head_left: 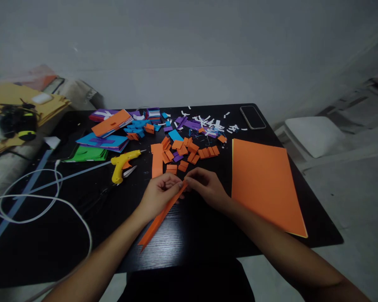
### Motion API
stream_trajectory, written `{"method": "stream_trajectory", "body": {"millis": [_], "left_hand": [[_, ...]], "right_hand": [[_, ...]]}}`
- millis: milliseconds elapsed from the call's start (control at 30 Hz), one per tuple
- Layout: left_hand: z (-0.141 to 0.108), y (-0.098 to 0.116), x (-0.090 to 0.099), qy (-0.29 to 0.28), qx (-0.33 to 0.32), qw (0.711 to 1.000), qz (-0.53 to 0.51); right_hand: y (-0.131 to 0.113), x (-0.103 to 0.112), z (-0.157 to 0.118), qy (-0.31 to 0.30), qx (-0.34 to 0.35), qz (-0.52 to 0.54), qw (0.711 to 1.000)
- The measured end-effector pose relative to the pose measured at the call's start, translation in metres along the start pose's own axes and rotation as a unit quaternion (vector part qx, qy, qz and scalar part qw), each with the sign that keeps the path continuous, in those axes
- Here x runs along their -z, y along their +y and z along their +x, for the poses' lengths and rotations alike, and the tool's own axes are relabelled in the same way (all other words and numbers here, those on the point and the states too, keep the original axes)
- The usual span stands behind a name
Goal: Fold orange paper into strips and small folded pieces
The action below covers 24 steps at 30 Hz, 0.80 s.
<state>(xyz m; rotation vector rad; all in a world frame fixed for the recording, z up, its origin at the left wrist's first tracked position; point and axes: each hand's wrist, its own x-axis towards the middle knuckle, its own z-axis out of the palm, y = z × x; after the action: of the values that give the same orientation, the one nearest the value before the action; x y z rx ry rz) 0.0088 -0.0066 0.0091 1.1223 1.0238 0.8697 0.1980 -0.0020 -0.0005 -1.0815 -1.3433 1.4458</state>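
A long orange paper strip (pixel 159 220), folded lengthwise, slants over the front of the black table. My left hand (pixel 160 193) pinches it close to its far end, thumb along the upper side. At that far tip my right hand (pixel 208 186) grips the same strip between thumb and fingers. The strip's near end hangs free, with its two layers spread apart. Just beyond my hands lie several small folded orange paper pieces (pixel 193 158) and a flat orange strip (pixel 157 161).
Right of my hands is a stack of orange sheets (pixel 264 184); a phone (pixel 253 117) lies behind it. To the left are a yellow glue gun (pixel 121 165), scissors (pixel 103 193), folded coloured papers (pixel 102 141) and a white cable (pixel 78 214). White scraps (pixel 208 122) litter the back.
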Motion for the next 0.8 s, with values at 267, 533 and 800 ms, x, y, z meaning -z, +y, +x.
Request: {"method": "stream_trajectory", "body": {"millis": [267, 533, 800], "left_hand": [[0.0, 0.005, -0.001, -0.021, 0.032, 0.999, 0.025], [0.003, 0.004, 0.004, -0.034, 0.062, 0.997, 0.017], [0.004, 0.004, 0.005, -0.021, 0.063, 0.997, 0.029]], "right_hand": [[-0.001, 0.002, 0.002, 0.019, 0.002, -0.066, 0.998], [-0.007, 0.013, 0.007, 0.06, 0.022, -0.069, 0.996], [-0.009, 0.016, 0.011, 0.062, -0.015, 0.024, 0.998]]}}
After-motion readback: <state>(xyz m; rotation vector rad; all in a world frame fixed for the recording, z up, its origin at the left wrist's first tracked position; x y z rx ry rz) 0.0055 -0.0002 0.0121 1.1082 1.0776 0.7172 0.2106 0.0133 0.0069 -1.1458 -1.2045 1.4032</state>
